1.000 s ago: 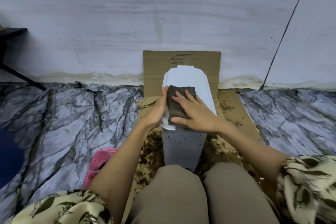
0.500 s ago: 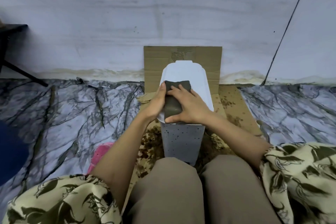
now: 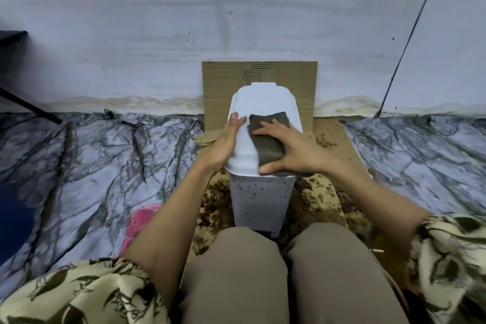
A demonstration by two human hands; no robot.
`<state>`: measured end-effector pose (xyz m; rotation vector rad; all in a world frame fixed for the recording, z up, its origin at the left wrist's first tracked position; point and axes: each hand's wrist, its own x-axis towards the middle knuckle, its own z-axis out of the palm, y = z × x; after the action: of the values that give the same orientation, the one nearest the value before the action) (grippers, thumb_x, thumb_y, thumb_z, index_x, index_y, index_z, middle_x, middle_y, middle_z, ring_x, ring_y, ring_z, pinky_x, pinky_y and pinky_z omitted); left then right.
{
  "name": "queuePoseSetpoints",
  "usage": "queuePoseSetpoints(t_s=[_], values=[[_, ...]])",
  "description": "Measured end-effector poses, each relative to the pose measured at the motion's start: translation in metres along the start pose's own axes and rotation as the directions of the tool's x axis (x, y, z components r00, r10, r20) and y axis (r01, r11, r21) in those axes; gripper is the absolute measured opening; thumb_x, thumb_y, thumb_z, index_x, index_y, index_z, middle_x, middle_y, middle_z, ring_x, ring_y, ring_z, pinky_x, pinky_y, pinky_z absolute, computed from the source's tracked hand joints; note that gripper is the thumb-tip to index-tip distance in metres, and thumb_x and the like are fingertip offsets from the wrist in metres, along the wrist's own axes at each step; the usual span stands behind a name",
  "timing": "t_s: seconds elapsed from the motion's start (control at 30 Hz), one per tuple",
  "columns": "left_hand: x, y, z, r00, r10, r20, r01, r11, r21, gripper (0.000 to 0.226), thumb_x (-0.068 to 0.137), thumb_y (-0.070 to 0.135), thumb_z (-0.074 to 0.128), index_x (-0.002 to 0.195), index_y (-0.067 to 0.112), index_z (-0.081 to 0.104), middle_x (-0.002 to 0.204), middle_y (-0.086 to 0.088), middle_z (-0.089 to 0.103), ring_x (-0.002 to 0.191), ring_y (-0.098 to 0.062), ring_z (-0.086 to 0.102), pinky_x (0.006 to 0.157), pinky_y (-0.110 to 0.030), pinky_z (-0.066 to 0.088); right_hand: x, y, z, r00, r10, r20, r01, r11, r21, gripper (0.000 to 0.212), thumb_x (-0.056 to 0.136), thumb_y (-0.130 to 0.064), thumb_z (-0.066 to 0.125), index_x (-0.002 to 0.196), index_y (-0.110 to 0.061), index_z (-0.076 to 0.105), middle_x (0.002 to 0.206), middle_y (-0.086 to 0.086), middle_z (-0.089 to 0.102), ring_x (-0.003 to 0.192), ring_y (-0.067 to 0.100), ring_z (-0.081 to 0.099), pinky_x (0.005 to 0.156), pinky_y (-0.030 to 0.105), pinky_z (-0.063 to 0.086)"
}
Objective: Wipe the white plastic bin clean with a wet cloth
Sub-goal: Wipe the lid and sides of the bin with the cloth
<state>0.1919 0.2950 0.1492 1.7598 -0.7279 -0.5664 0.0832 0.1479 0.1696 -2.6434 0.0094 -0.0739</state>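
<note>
A white plastic bin (image 3: 261, 200) stands upright on cardboard between my knees; its front wall is speckled with dark spots. Its white lid (image 3: 260, 102) is closed. A folded dark grey-green cloth (image 3: 267, 148) lies on the right half of the lid. My right hand (image 3: 292, 150) lies flat on the cloth with fingers spread and the thumb at the lid's near edge. My left hand (image 3: 227, 141) rests with straight fingers against the lid's left edge.
Stained brown cardboard (image 3: 331, 144) lies under the bin and a sheet (image 3: 223, 79) leans on the grey wall behind it. Marble-patterned floor covering (image 3: 92, 166) spreads both sides. A pink item (image 3: 139, 223) lies by my left arm. A thin black cable (image 3: 410, 39) runs down the wall.
My right hand has slid the cloth rightward across the lid, from its left-centre to its right half. My left hand has stayed on the lid's left edge.
</note>
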Motion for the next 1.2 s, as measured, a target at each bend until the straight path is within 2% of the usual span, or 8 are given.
queuePoseSetpoints(t_s=[0.17,0.3,0.43,0.6,0.73,0.9,1.07,1.2], values=[[-0.005,0.001,-0.003,1.000,0.014,0.008,-0.013,0.993,-0.119,0.043,0.102,0.045,0.010,0.116,0.034,0.049,0.109,0.021,0.055,0.088,0.020,0.058,0.069,-0.002,0.046,0.029,-0.040,0.024,0.997,0.027,-0.074,-0.030,0.998,-0.046,0.082,0.072,-0.044,0.076,0.142,-0.028,0.037,0.157,0.002,0.022,0.147,0.022,0.011,0.118,0.044,0.006],[-0.004,0.002,-0.007,1.000,-0.011,0.013,0.011,0.999,-0.031,0.059,0.099,0.049,0.001,0.148,0.025,0.023,0.153,0.016,0.021,0.139,-0.001,0.021,0.114,-0.020,0.024,0.012,-0.014,-0.004,0.999,0.037,0.032,-0.041,0.992,0.123,0.071,0.077,-0.020,0.075,0.139,-0.031,0.043,0.157,-0.004,0.022,0.146,0.015,0.011,0.117,0.037,0.011],[-0.001,0.003,-0.007,0.999,-0.039,-0.001,0.039,0.998,0.053,0.063,0.098,0.050,0.001,0.151,0.023,0.020,0.160,0.009,0.000,0.147,-0.012,0.000,0.118,-0.042,0.002,-0.004,0.011,-0.036,0.974,0.054,0.218,-0.087,0.986,0.141,0.075,0.075,-0.015,0.078,0.137,-0.038,0.043,0.156,-0.012,0.020,0.144,0.006,0.012,0.113,0.029,0.019],[-0.007,0.006,-0.002,1.000,-0.021,-0.003,0.021,1.000,-0.002,0.059,0.100,0.047,0.004,0.149,0.021,0.025,0.154,0.015,0.022,0.130,0.006,0.022,0.104,-0.014,0.015,0.018,-0.007,-0.012,0.994,0.083,0.073,-0.084,0.996,0.007,0.088,0.067,-0.045,0.080,0.143,-0.033,0.035,0.158,-0.004,0.018,0.146,0.015,0.012,0.117,0.039,0.014],[-0.012,0.006,-0.004,1.000,0.022,0.011,-0.021,0.997,-0.076,0.051,0.102,0.041,0.007,0.145,0.020,0.024,0.108,0.030,0.039,0.084,0.030,0.045,0.068,0.007,0.037,0.034,-0.033,0.019,0.999,0.048,-0.020,-0.051,0.985,-0.166,0.098,0.069,-0.061,0.070,0.149,-0.028,0.023,0.160,0.001,0.010,0.148,0.020,0.004,0.117,0.045,0.002],[-0.008,0.004,-0.005,1.000,-0.020,0.014,0.020,1.000,0.023,0.062,0.098,0.049,0.000,0.152,0.021,0.012,0.158,0.010,0.011,0.144,-0.007,0.012,0.114,-0.025,0.013,0.007,-0.003,-0.003,0.984,-0.031,0.174,0.065,0.979,-0.194,0.102,0.072,-0.043,0.077,0.150,-0.031,0.013,0.160,-0.001,0.000,0.147,0.018,-0.005,0.119,0.042,0.002],[-0.001,0.001,-0.003,0.999,-0.048,-0.015,0.049,0.996,0.073,0.064,0.096,0.055,0.004,0.151,0.026,0.016,0.159,0.012,0.003,0.146,-0.009,0.003,0.115,-0.035,0.004,-0.019,0.030,-0.041,0.963,0.018,0.269,-0.026,0.999,0.025,0.098,0.071,-0.023,0.082,0.147,-0.036,0.022,0.159,-0.009,0.002,0.146,0.008,-0.005,0.119,0.043,0.005],[0.000,0.003,-0.002,0.999,-0.038,-0.033,0.041,0.996,0.083,0.061,0.098,0.051,0.003,0.151,0.025,0.020,0.159,0.011,0.004,0.144,-0.005,0.004,0.114,-0.031,0.005,0.000,0.010,-0.017,0.991,0.077,0.105,-0.077,0.997,-0.003,0.094,0.067,-0.044,0.081,0.145,-0.038,0.028,0.160,-0.005,0.006,0.147,0.014,-0.004,0.119,0.046,0.000]])
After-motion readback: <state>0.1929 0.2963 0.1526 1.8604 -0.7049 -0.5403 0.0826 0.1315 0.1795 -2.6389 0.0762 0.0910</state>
